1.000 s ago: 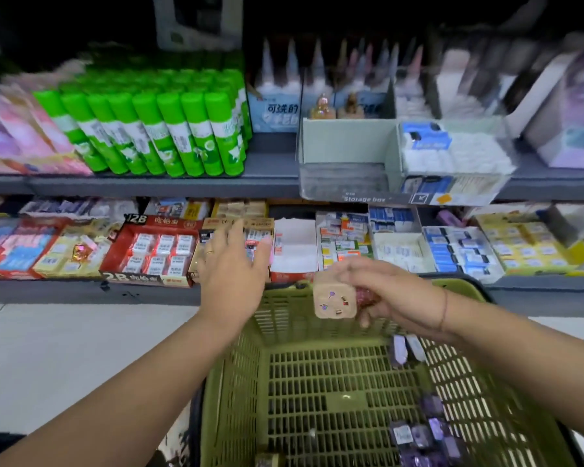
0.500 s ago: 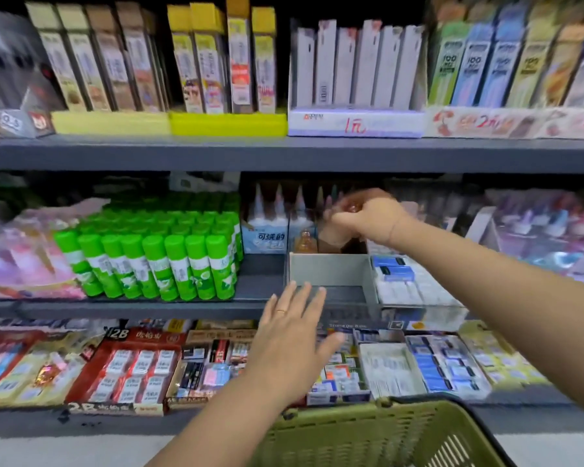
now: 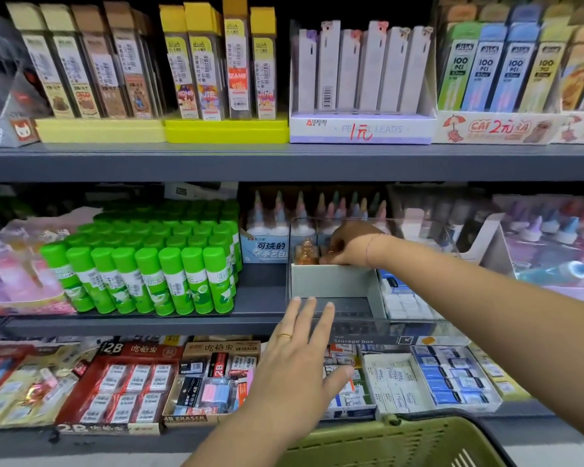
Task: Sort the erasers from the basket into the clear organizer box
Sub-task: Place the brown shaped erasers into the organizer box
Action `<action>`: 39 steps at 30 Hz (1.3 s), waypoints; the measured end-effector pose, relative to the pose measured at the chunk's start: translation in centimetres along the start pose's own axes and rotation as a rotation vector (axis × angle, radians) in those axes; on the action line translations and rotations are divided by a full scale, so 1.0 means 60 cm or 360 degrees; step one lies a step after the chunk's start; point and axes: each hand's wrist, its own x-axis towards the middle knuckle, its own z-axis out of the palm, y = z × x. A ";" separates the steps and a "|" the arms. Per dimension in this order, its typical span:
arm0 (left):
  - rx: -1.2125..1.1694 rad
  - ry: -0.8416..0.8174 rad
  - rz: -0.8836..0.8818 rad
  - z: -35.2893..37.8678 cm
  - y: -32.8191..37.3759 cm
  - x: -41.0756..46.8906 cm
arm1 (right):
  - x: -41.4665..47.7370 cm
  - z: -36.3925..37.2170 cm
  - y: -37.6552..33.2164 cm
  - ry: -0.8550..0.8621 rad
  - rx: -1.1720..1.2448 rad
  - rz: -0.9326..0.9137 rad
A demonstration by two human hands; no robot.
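Right hand (image 3: 348, 244) reaches into the back compartment of the clear organizer box (image 3: 418, 326).
Its fingers curl beside amber erasers (image 3: 305, 252); whether they pinch one, I cannot tell. The left hand (image 3: 294, 372) hovers before the box with fingers spread. The box sits on a grey shelf (image 3: 260, 305), the green basket (image 3: 402, 439) below.

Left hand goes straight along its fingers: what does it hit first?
Probably the front wall of the clear plastic organizer box, directly ahead of the open left hand. Depth is unclear; the fingertips may already touch it.
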 end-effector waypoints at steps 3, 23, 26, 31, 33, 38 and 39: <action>0.0014 0.0000 0.0016 -0.002 -0.003 -0.001 | -0.002 0.001 0.009 0.0025 0.0122 0.0075; 0.0068 0.0061 -0.0717 0.148 -0.109 -0.190 | -0.334 0.316 -0.021 0.0044 0.1158 -0.0178; 0.0072 -0.0077 -0.0823 0.190 -0.107 -0.238 | -0.389 0.450 -0.032 -0.0783 0.1017 -0.0172; -0.0165 0.0192 -0.0925 0.207 -0.095 -0.264 | -0.435 0.586 -0.139 -0.1494 0.1038 -0.0269; -0.0228 0.0230 -0.0987 0.208 -0.097 -0.263 | -0.426 0.614 -0.180 -0.1604 0.1007 -0.0237; -0.0231 0.0230 -0.1000 0.211 -0.098 -0.270 | -0.419 0.662 -0.244 -0.1811 0.1096 -0.0073; -0.0230 0.0236 -0.0994 0.211 -0.100 -0.270 | -0.422 0.671 -0.255 -0.1817 0.1166 -0.0014</action>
